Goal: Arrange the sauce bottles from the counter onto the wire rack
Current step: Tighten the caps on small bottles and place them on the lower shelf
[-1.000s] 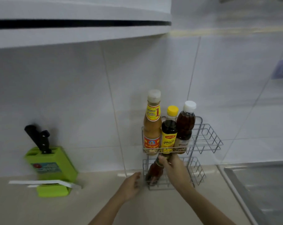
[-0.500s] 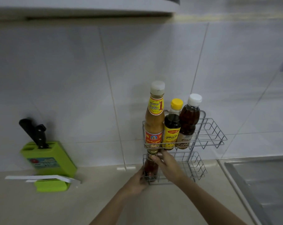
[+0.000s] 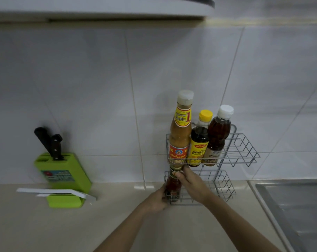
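Observation:
A two-tier wire rack (image 3: 245, 151) stands on the counter against the tiled wall. Its top tier holds three bottles at the left: a tall tan sauce bottle (image 3: 179, 135), a dark bottle with a yellow cap (image 3: 199, 142) and a brown bottle with a white cap (image 3: 217, 135). A small red sauce bottle (image 3: 173, 186) stands upright at the left end of the lower tier. My right hand (image 3: 192, 184) is shut on its neck and upper body. My left hand (image 3: 156, 200) rests against the rack's lower left corner, fingers on the wire beside the bottle's base.
A green knife block (image 3: 63, 175) with two black-handled knives stands at the left on the beige counter (image 3: 81, 230), a white strip lying in front of it. A steel sink (image 3: 299, 211) lies at the right. A white cabinet (image 3: 99, 8) hangs overhead.
The red bottle went from tilted to upright at the left end of the lower tier. My left hand moved in from the counter to the rack's corner. The view tilted slightly up.

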A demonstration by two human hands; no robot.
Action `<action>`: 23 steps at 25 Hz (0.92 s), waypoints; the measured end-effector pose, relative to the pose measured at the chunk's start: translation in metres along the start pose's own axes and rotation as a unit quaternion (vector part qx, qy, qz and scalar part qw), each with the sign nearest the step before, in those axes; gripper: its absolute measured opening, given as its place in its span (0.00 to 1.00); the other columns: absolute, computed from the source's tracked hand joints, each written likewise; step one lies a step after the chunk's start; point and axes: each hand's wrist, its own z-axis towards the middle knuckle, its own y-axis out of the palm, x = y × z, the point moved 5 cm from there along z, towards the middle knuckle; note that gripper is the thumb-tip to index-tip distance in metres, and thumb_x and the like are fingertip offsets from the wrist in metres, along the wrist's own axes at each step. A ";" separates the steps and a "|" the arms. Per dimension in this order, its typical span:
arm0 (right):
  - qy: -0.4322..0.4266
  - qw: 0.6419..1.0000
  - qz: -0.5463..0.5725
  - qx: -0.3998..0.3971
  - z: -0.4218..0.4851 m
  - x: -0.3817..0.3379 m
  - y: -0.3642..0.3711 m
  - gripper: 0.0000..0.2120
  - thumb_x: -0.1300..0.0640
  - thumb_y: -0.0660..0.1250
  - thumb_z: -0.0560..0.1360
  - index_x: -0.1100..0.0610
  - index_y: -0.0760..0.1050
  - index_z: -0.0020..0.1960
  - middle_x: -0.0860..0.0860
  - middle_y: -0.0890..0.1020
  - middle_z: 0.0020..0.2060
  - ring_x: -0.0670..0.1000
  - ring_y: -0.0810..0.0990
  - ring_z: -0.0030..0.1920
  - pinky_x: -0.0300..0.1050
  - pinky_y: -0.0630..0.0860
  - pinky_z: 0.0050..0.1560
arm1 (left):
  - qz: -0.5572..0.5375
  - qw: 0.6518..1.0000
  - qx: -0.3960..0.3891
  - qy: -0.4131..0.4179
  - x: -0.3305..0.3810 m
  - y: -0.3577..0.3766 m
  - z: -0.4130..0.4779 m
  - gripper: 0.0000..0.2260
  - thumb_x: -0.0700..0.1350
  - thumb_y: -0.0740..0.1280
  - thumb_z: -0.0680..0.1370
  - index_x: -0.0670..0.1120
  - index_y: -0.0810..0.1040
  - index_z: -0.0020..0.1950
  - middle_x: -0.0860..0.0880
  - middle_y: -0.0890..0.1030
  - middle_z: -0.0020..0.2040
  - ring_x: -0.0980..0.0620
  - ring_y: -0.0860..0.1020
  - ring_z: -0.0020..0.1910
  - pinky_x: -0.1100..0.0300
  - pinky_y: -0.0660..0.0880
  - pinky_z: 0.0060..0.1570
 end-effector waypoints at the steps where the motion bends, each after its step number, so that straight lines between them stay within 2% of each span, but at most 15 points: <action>1: 0.003 1.000 -0.002 -0.008 0.001 0.000 -0.002 0.18 0.51 0.57 0.81 0.52 0.64 0.69 0.50 0.77 0.63 0.52 0.75 0.63 0.47 0.73 0.61 | 0.012 1.000 0.005 -0.005 0.001 0.001 0.000 0.38 0.42 0.65 0.71 0.52 0.50 0.77 0.48 0.69 0.73 0.48 0.71 0.69 0.49 0.71 0.64; 4: 0.014 0.998 -0.027 -0.056 0.004 -0.001 -0.010 0.20 0.50 0.57 0.81 0.52 0.63 0.71 0.50 0.73 0.68 0.52 0.72 0.68 0.49 0.69 0.66 | 0.055 0.998 -0.001 -0.018 0.007 -0.004 -0.004 0.38 0.44 0.66 0.74 0.51 0.48 0.78 0.45 0.65 0.75 0.45 0.68 0.71 0.49 0.69 0.67; 6: 0.021 0.997 -0.063 -0.043 -0.004 -0.001 -0.017 0.22 0.49 0.58 0.80 0.52 0.62 0.73 0.49 0.71 0.70 0.53 0.71 0.69 0.51 0.69 0.68 | 0.114 0.993 -0.002 -0.033 0.014 -0.013 -0.012 0.34 0.41 0.66 0.77 0.46 0.51 0.77 0.42 0.62 0.77 0.43 0.65 0.73 0.53 0.69 0.69; 8: 0.018 0.996 -0.082 0.039 -0.020 -0.006 -0.031 0.20 0.50 0.59 0.80 0.54 0.65 0.70 0.48 0.75 0.65 0.51 0.76 0.64 0.48 0.72 0.62 | 0.150 0.988 0.000 -0.040 0.020 -0.025 -0.027 0.27 0.37 0.63 0.77 0.42 0.60 0.75 0.41 0.66 0.75 0.43 0.67 0.72 0.56 0.70 0.66; 10: 0.015 0.990 -0.094 0.108 -0.045 -0.013 -0.041 0.15 0.52 0.60 0.79 0.54 0.70 0.64 0.46 0.80 0.57 0.50 0.81 0.56 0.44 0.74 0.52 | 0.159 0.987 -0.023 -0.033 0.023 -0.033 -0.051 0.20 0.36 0.62 0.78 0.38 0.68 0.71 0.39 0.72 0.70 0.43 0.72 0.67 0.58 0.73 0.59; 12: 0.022 0.988 -0.099 0.119 -0.070 -0.018 -0.037 0.06 0.53 0.61 0.79 0.51 0.73 0.55 0.48 0.84 0.48 0.51 0.84 0.48 0.49 0.78 0.46 | 0.159 0.986 -0.040 -0.033 0.015 -0.038 -0.089 0.18 0.37 0.63 0.78 0.37 0.71 0.68 0.38 0.74 0.67 0.44 0.75 0.63 0.58 0.73 0.57; 14: 0.002 0.991 -0.092 0.094 -0.096 -0.033 -0.023 0.04 0.57 0.62 0.78 0.49 0.74 0.47 0.48 0.84 0.40 0.49 0.84 0.41 0.52 0.80 0.44 | 0.167 0.984 -0.034 -0.044 -0.004 -0.044 -0.121 0.17 0.34 0.63 0.78 0.36 0.71 0.67 0.36 0.76 0.65 0.45 0.76 0.59 0.59 0.75 0.55; 16: -0.047 0.993 -0.099 0.042 -0.122 -0.064 -0.002 0.07 0.58 0.63 0.78 0.49 0.75 0.43 0.47 0.83 0.34 0.45 0.82 0.35 0.44 0.79 0.40 | 0.185 0.981 -0.043 -0.044 -0.031 -0.049 -0.152 0.18 0.30 0.61 0.76 0.35 0.71 0.66 0.35 0.76 0.64 0.49 0.75 0.54 0.71 0.74 0.43; 18: -0.096 0.988 -0.123 -0.018 -0.146 -0.106 0.024 0.06 0.56 0.63 0.78 0.49 0.76 0.43 0.47 0.82 0.33 0.43 0.80 0.34 0.36 0.75 0.36 | 0.225 0.970 -0.056 -0.070 -0.059 -0.056 -0.187 0.19 0.27 0.59 0.74 0.35 0.72 0.65 0.34 0.77 0.64 0.51 0.74 0.54 0.75 0.72 0.33; 20: -0.148 0.973 -0.160 -0.078 -0.165 -0.142 0.053 0.07 0.52 0.62 0.78 0.51 0.77 0.46 0.47 0.82 0.34 0.44 0.79 0.35 0.40 0.75 0.37 | 0.239 0.965 -0.050 -0.091 -0.081 -0.057 -0.216 0.21 0.28 0.57 0.73 0.37 0.73 0.64 0.35 0.77 0.63 0.50 0.75 0.52 0.75 0.71 0.29; 23: -0.227 0.922 -0.284 -0.131 -0.186 -0.177 0.104 0.15 0.43 0.59 0.76 0.52 0.76 0.53 0.49 0.82 0.44 0.50 0.79 0.43 0.47 0.74 0.43 | 0.197 0.973 -0.029 -0.118 -0.105 -0.032 -0.256 0.23 0.31 0.60 0.72 0.41 0.71 0.66 0.41 0.77 0.63 0.50 0.75 0.52 0.66 0.73 0.37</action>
